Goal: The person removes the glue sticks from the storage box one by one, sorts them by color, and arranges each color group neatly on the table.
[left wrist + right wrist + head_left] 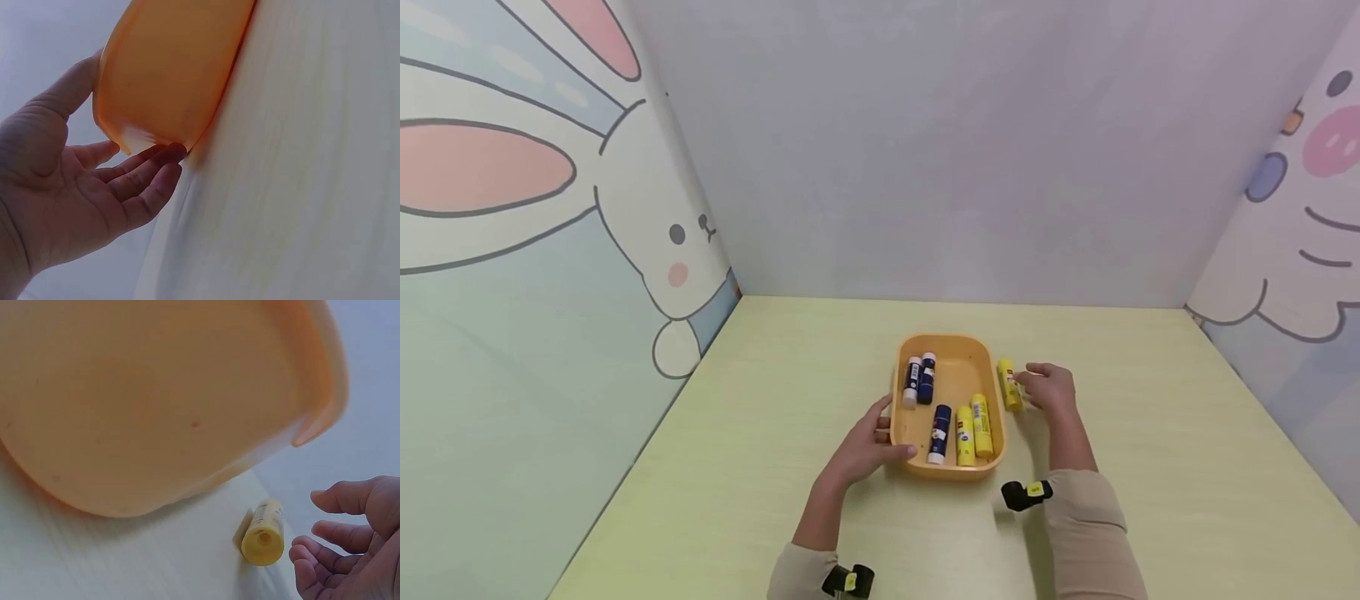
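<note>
My left hand [867, 448] grips the near left corner of an orange plastic tray [951, 473], thumb over the rim and fingers against the outer wall. In the left wrist view the fingertips [170, 153] touch the tray's side low down. My right hand [1049, 388] is just right of a yellow glue stick [1009, 386], which lies on the table beside the tray's right wall. In the right wrist view, a gap separates its loosely bent fingers from that glue stick [265, 534]. Inside the tray lie two yellow glue sticks [982, 425] and several dark blue and white ones [939, 433].
The pale yellow table [760, 400] runs back to a plain light wall [925, 167]. Side walls carry a cartoon rabbit [655, 225] on the left and another cartoon animal [1285, 233] on the right. Black wrist cameras [1026, 495] sit at the beige sleeves.
</note>
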Tool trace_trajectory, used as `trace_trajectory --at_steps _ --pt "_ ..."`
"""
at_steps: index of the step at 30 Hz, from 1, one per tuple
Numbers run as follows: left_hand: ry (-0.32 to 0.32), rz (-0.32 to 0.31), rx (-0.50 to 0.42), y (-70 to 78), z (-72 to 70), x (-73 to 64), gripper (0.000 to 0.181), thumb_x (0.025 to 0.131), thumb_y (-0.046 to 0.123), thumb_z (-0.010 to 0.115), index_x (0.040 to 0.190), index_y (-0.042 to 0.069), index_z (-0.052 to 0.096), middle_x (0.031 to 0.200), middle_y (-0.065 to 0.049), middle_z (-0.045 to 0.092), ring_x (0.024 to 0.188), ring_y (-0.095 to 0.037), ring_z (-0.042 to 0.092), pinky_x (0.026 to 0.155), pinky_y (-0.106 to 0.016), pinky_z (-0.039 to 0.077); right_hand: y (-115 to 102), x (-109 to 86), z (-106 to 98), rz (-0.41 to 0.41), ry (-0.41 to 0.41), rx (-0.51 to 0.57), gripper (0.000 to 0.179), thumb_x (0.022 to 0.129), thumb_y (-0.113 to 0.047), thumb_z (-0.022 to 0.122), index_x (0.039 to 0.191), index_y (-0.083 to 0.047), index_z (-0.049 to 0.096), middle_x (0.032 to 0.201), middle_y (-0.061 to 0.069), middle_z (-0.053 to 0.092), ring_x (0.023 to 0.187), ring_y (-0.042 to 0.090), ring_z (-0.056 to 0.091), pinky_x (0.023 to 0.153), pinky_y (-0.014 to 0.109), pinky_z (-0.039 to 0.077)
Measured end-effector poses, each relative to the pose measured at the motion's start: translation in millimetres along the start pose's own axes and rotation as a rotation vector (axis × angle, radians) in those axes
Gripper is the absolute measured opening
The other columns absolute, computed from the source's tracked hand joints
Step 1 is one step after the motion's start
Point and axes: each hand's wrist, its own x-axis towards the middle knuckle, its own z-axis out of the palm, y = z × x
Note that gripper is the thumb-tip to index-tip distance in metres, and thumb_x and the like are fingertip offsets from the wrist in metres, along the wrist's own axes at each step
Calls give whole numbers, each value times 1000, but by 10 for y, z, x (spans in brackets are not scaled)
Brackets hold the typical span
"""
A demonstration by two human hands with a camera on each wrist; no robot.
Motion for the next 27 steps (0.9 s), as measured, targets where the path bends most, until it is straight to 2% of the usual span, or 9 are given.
trace_trajectory --at_steps 3,7,12,18,27 --pt "-4 0 2 -11 6 -2 92 74 24 80 147 18 25 117 -13 52 97 -23 57 82 -44 48 -47 -38 -34 1 -23 6 54 92 -18 56 136 6 39 132 27 42 115 37 45 91 42 43" --pt "-5 3 -1 -29 8 4 92 74 24 80 147 19 25 118 -14 51 98 -23 57 82 -45 48 -119 -85 -81 -3 -39 -14 56 92 -21 57 138 5 37 134 26 40 118 39 43 92 43 42" --pt "-6 17 -13 -45 -2 6 92 74 24 80 148 19 25 117 -15 51 97 -23 57 82 -44 47 -216 -155 -131 -60 -116 -33 61 94 -25 54 141 5 31 138 27 35 120 40 41 94 46 40" --pt "-6 22 -11 -46 -8 -3 92 75 26 79 148 19 24 118 -15 51 98 -23 57 83 -45 47 -337 -246 -140 -113 -191 -78 64 95 -31 53 142 5 28 138 27 35 120 41 41 95 48 38" --pt "-3 14 -21 -34 -1 -4 91 75 26 79 148 19 24 118 -15 50 98 -23 57 83 -45 47 -521 -345 -140 -193 -231 -119 64 95 -32 53 142 4 29 134 27 39 117 40 41 96 51 36"
